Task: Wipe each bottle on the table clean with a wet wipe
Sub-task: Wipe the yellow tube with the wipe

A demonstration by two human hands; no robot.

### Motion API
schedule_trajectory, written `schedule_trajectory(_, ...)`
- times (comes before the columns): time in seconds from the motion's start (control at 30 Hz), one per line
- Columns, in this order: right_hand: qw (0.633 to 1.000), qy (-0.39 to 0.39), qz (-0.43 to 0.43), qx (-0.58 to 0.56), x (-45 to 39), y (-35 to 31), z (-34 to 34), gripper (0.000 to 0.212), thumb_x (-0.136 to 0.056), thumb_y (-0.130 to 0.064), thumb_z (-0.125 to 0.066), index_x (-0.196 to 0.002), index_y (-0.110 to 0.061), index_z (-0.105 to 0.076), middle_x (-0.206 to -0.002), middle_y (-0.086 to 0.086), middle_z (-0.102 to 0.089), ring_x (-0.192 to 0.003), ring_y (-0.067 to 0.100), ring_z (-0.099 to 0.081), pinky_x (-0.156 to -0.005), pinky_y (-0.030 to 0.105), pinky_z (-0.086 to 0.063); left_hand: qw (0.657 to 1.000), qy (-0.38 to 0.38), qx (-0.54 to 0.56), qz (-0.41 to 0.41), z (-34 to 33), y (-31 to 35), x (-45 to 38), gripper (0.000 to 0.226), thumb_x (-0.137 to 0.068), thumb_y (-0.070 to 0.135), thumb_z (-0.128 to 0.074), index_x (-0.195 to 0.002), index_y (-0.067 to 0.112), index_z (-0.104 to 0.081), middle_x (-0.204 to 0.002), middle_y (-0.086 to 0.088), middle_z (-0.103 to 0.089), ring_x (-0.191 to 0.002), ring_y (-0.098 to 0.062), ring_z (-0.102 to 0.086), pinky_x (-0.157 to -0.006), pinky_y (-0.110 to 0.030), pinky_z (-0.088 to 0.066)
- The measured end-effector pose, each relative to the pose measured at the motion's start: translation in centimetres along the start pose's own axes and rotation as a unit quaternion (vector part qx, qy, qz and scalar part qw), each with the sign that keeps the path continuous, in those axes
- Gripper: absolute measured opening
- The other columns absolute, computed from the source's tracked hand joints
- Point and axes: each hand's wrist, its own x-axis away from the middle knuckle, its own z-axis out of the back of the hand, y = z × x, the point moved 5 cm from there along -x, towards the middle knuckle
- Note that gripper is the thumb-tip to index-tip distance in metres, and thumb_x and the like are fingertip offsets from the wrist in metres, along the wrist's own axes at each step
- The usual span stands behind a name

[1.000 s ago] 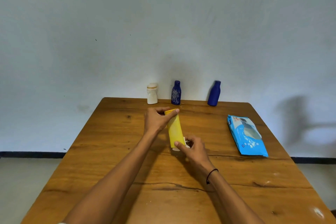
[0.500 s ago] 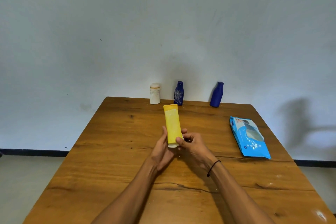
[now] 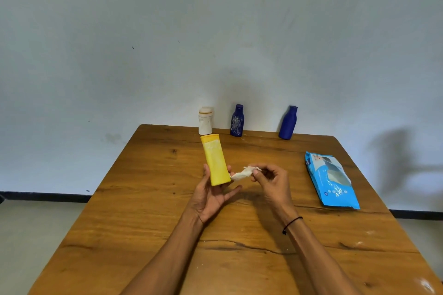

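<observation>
Bottle (image 3: pixel 216 161): your left hand (image 3: pixel 212 196) holds its base, long axis upright, tilted slightly left.
Wipe (image 3: pixel 242 173): pinched in your right hand (image 3: pixel 272 181), touching bottle's right lower edge.

Plain room: wooden table (image 3: pixel 148 199) against bare wall (image 3: pixel 215 31)

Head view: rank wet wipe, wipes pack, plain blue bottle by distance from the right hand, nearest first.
1. wet wipe: pinched in the right hand, on its left.
2. wipes pack: flat on the table, to its right.
3. plain blue bottle: upright at the far edge by the wall.
</observation>
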Motion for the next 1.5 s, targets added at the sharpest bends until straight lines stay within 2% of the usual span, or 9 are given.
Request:
schedule_trajectory(0.13,0.997,-0.032,0.063,0.042,0.1,-2.4,-1.9,0.016,-0.096,-0.004,-0.069,-0.106,-0.016,-0.073,-0.107,0.001,-0.072,-0.094,0.015,-0.071,-0.079,0.029,-0.061,0.999,-0.017,0.016,0.023,-1.3,-0.6,0.3,0.092,-0.076,0.049,-0.091,-0.143,-0.001,-0.054,-0.139,-0.026,-0.060,-0.124,-0.038,-0.064,-0.088,-0.054,-0.062)
schedule_trajectory(0.23,0.995,-0.055,0.050,0.064,0.9,-2.2,-3.2,0.034,-0.090,-0.006,-0.076,-0.118,-0.023,-0.065,-0.115,-0.006,-0.068,-0.102,0.011,-0.069,-0.085,0.030,-0.061,0.999,-0.031,0.028,0.025,-1.5,-0.9,0.3,0.094,-0.082,0.047,-0.087,-0.153,0.000,-0.046,-0.145,-0.027,-0.056,-0.117,-0.035,-0.067,-0.082,-0.044,-0.065)
schedule_trajectory(0.37,0.981,0.009,0.112,0.160,1.8,-2.4,-3.1,0.035,-0.089,-0.014,-0.080,-0.116,-0.030,-0.064,-0.110,-0.014,-0.066,-0.098,0.005,-0.064,-0.079,0.019,-0.056,0.997,-0.055,0.002,0.056,-1.5,-1.1,0.8,0.087,-0.079,0.046,-0.088,-0.147,0.002,-0.056,-0.143,-0.029,-0.058,-0.118,-0.039,-0.067,-0.083,-0.048,-0.065)
schedule_trajectory(0.53,0.969,0.111,0.166,0.145,1.7,-3.9,-1.9,0.028,-0.094,-0.007,-0.072,-0.111,-0.028,-0.064,-0.110,-0.010,-0.068,-0.095,0.007,-0.068,-0.070,0.022,-0.059,0.993,-0.065,-0.026,0.091,-0.8,-1.3,1.2,0.088,-0.077,0.045,-0.090,-0.143,-0.004,-0.058,-0.138,-0.036,-0.059,-0.109,-0.043,-0.072,-0.070,-0.043,-0.067)
schedule_trajectory(0.7,0.937,0.163,0.252,0.180,-0.1,-6.3,-1.2,0.028,-0.093,0.007,-0.068,-0.113,-0.011,-0.072,-0.118,0.003,-0.061,-0.106,0.014,-0.064,-0.082,0.018,-0.058,0.988,-0.095,-0.054,0.109,-1.4,-1.5,1.5,0.083,-0.076,0.050,-0.090,-0.130,-0.008,-0.066,-0.118,-0.030,-0.068,-0.101,-0.036,-0.075,-0.072,-0.035,-0.067)
schedule_trajectory(0.9,0.881,0.088,0.351,0.305,-0.4,-7.1,-3.1,0.043,-0.094,0.004,-0.066,-0.135,-0.008,-0.066,-0.115,0.010,-0.066,-0.107,0.020,-0.060,-0.084,0.026,-0.054,0.988,-0.072,-0.076,0.109,-1.5,-2.3,1.2,0.086,-0.072,0.054,-0.092,-0.127,-0.007,-0.068,-0.104,-0.022,-0.067,-0.092,-0.030,-0.073,-0.070,-0.034,-0.067)
schedule_trajectory(1.03,0.871,0.083,0.363,0.321,-0.3,-6.9,-3.2,0.027,-0.096,-0.008,-0.062,-0.121,-0.003,-0.071,-0.110,0.015,-0.063,-0.101,0.026,-0.062,-0.076,0.039,-0.060,0.988,-0.071,-0.082,0.112,-1.9,-2.6,1.4,0.081,-0.069,0.055,-0.093,-0.120,-0.005,-0.073,-0.098,-0.021,-0.068,-0.084,-0.027,-0.074,-0.064,-0.029,-0.065)
schedule_trajectory(1.37,0.842,-0.022,0.383,0.379,0.6,-5.5,-3.2,0.023,-0.093,-0.011,-0.064,-0.111,0.001,-0.072,-0.110,0.017,-0.062,-0.100,0.028,-0.063,-0.075,0.037,-0.061,0.992,-0.054,-0.065,0.097,-1.7,-2.5,1.1,0.084,-0.066,0.052,-0.096,-0.117,-0.007,-0.066,-0.091,-0.019,-0.065,-0.072,-0.023,-0.070,-0.060,-0.025,-0.063)
schedule_trajectory(1.5,0.842,0.034,0.392,0.369,0.7,-6.0,-2.6,0.028,-0.100,-0.017,-0.054,-0.110,0.002,-0.072,-0.104,0.019,-0.063,-0.092,0.029,-0.063,-0.070,0.036,-0.059,0.991,-0.050,-0.080,0.096,-1.9,-2.8,1.2,0.090,-0.059,0.054,-0.099,-0.114,-0.010,-0.066,-0.086,-0.019,-0.066,-0.068,-0.021,-0.069,-0.057,-0.024,-0.061)
